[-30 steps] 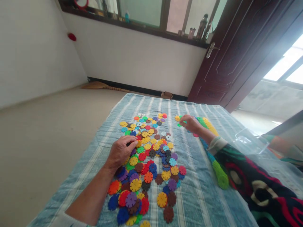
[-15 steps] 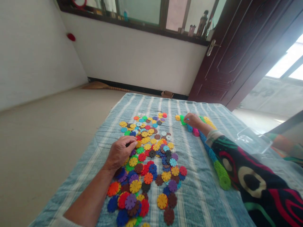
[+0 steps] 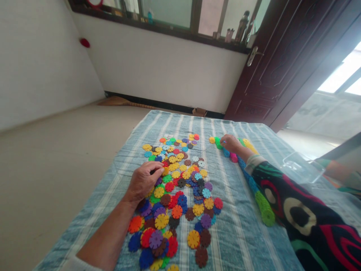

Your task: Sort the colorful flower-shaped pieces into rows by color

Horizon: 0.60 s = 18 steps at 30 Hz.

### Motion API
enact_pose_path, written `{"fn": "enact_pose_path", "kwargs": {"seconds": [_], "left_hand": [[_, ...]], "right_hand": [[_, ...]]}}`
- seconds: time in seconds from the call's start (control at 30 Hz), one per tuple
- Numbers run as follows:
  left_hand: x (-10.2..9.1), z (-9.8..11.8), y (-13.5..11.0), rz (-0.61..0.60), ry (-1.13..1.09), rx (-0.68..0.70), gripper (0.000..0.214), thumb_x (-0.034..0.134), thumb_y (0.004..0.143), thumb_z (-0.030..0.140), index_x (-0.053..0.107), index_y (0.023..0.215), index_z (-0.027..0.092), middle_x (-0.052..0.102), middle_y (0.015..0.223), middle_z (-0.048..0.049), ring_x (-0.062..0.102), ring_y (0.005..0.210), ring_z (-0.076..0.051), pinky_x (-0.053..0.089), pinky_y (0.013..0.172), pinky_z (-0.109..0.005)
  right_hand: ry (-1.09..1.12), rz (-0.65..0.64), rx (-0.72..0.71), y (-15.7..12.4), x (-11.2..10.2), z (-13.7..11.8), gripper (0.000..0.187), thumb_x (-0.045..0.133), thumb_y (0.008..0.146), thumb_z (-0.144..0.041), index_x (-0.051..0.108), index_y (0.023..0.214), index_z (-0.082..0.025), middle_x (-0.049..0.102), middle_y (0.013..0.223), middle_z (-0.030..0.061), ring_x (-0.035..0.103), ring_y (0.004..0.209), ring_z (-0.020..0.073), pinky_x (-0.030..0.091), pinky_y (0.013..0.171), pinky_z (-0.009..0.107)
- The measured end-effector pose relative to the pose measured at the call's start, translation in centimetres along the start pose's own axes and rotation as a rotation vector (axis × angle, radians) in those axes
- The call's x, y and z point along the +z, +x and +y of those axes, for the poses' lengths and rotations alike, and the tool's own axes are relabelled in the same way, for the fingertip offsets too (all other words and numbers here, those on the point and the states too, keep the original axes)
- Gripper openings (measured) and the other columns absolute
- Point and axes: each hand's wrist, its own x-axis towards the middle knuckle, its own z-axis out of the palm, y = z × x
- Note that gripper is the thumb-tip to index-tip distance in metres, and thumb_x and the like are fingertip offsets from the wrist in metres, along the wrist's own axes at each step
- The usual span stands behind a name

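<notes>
A heap of flat snowflake-shaped plastic discs (image 3: 180, 188) in many colours lies on a blue striped cloth (image 3: 234, 233). My left hand (image 3: 145, 181) rests on the heap's left side, its fingers curled in a pinch on a dark disc. My right hand (image 3: 231, 143) reaches to the far end of a long rod of stacked discs (image 3: 261, 205), fingers closed on the green and blue discs there. The rod runs from that hand back toward me, ending in a green section.
A clear plastic box (image 3: 300, 167) sits on the cloth at the right. A dark wooden door (image 3: 282, 64) stands beyond it. A window sill (image 3: 180, 32) with bottles runs along the far wall. Bare floor (image 3: 50, 158) lies to the left.
My right hand slid a little farther up the cloth to the rod's far end and settled there. My left hand has stayed put on the heap.
</notes>
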Motion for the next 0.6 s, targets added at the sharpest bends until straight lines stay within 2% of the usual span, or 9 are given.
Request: {"fn": "enact_pose_path", "kwargs": {"seconds": [0.17, 0.3, 0.43, 0.5, 0.6], "left_hand": [[0.0, -0.1, 0.0, 0.002, 0.004, 0.009, 0.025, 0.058, 0.076, 0.043, 0.070, 0.070, 0.023, 0.076, 0.090, -0.0047, 0.068, 0.090, -0.023, 0.052, 0.093, -0.035], [0.2, -0.1, 0.0, 0.002, 0.009, 0.013, 0.023, 0.058, 0.076, 0.041, 0.069, 0.069, 0.023, 0.076, 0.090, -0.0041, 0.068, 0.090, -0.023, 0.052, 0.093, -0.035], [0.4, -0.1, -0.1, 0.000, 0.012, 0.021, 0.023, 0.056, 0.077, 0.040, 0.069, 0.069, 0.022, 0.075, 0.089, -0.0039, 0.068, 0.090, -0.022, 0.052, 0.092, -0.034], [0.4, 0.0, -0.1, 0.000, 0.018, 0.026, 0.023, 0.055, 0.077, 0.039, 0.069, 0.069, 0.022, 0.075, 0.089, -0.0037, 0.068, 0.090, -0.021, 0.051, 0.092, -0.033], [0.5, 0.0, -0.1, 0.006, 0.025, 0.033, 0.023, 0.055, 0.077, 0.038, 0.068, 0.068, 0.022, 0.075, 0.088, -0.0033, 0.067, 0.090, -0.021, 0.051, 0.092, -0.032]], "right_hand": [[0.025, 0.000, -0.066, -1.0, -1.0, -1.6, 0.015, 0.062, 0.080, -0.008, 0.075, 0.082, -0.016, 0.070, 0.094, 0.0089, 0.065, 0.093, 0.0225, 0.047, 0.082, 0.028], [0.092, -0.032, -0.205, -3.0, -1.9, -4.8, 0.013, 0.063, 0.082, -0.009, 0.073, 0.082, -0.017, 0.070, 0.094, 0.0089, 0.064, 0.093, 0.0213, 0.047, 0.084, 0.030], [0.193, -0.116, -0.423, -7.0, -2.2, -10.0, 0.011, 0.065, 0.084, -0.011, 0.072, 0.082, -0.020, 0.069, 0.097, 0.0052, 0.062, 0.097, 0.0173, 0.046, 0.086, 0.027], [0.305, -0.139, -0.643, -9.3, -2.3, -12.9, 0.013, 0.062, 0.086, -0.010, 0.071, 0.083, -0.019, 0.068, 0.096, 0.0061, 0.060, 0.095, 0.0175, 0.047, 0.085, 0.029], [0.358, -0.143, -0.847, -12.6, -2.5, -16.6, 0.010, 0.061, 0.088, -0.015, 0.070, 0.085, -0.018, 0.066, 0.102, 0.0083, 0.058, 0.096, 0.0188, 0.048, 0.084, 0.032]]}}
